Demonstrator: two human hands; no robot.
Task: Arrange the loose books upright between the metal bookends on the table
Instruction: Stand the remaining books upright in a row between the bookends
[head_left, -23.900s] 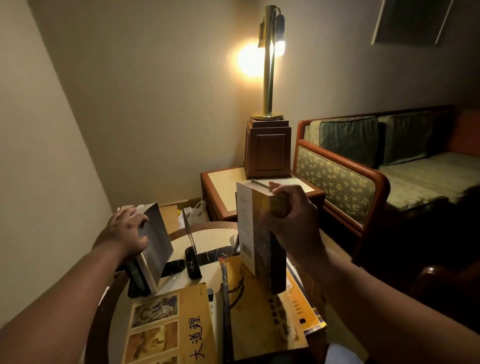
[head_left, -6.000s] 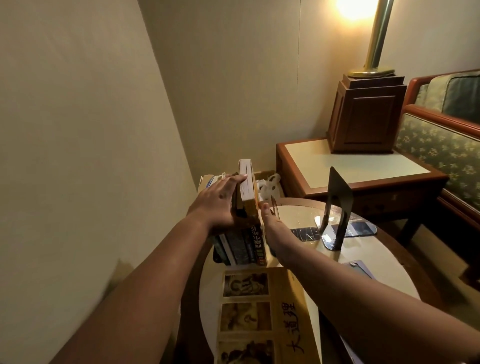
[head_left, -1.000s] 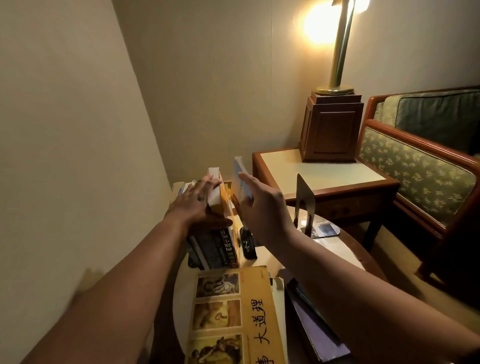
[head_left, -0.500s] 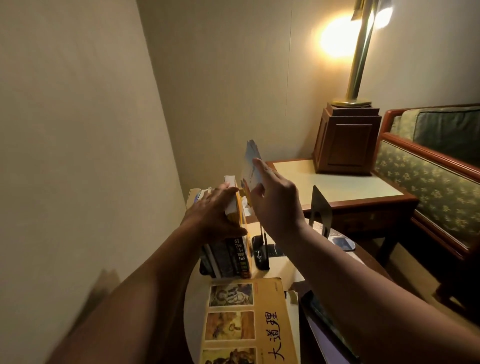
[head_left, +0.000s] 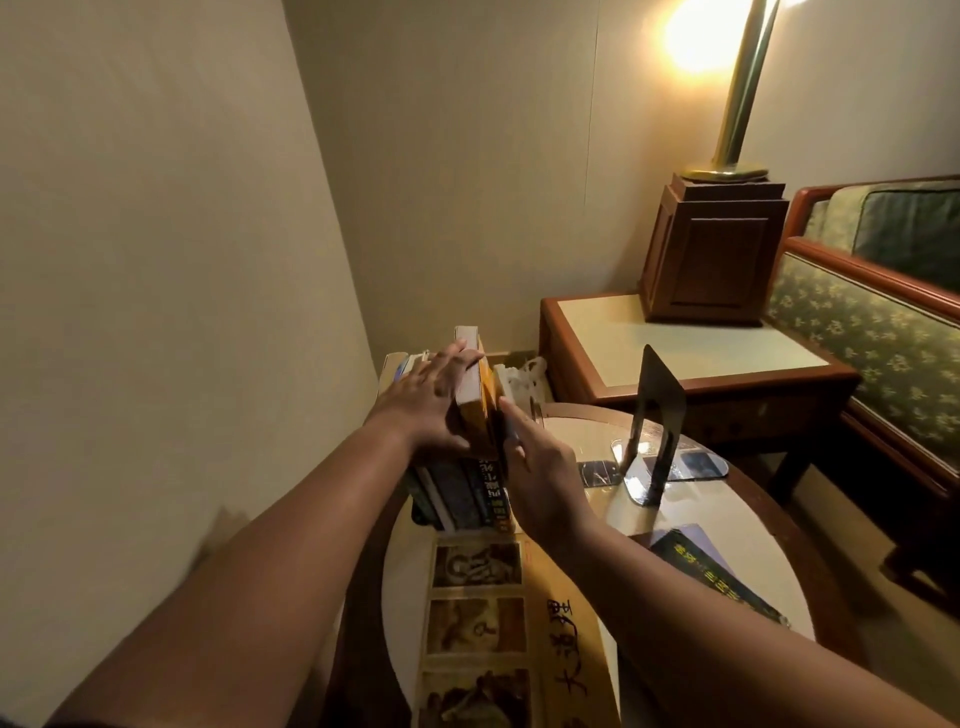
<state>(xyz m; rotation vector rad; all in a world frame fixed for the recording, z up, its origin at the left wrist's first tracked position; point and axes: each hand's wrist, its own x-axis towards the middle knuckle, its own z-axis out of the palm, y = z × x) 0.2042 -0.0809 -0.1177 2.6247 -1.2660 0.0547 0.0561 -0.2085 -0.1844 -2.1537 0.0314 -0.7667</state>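
Note:
A row of upright books (head_left: 470, 493) stands at the left edge of the round table (head_left: 737, 587). My left hand (head_left: 434, 402) lies over their tops, fingers straight. My right hand (head_left: 537, 465) presses flat against the row's right side, where a thin pale book (head_left: 502, 382) now stands against the yellow one (head_left: 480, 415). A black metal bookend (head_left: 657, 415) stands apart to the right. The dark foot of the left bookend (head_left: 418, 515) peeks out under the row. A large yellow book (head_left: 561, 639) and a dark purple one (head_left: 714, 574) lie flat near me.
The wall runs close along the left. Behind the round table are a white plastic bag (head_left: 525, 375) and a wooden side table (head_left: 675, 353) carrying a lamp on a wooden box (head_left: 711, 260). A patterned sofa (head_left: 872, 322) stands at the right.
My right hand has brought the thin pale book down from the air and set it against the right side of the row. My left hand stayed on the book tops.

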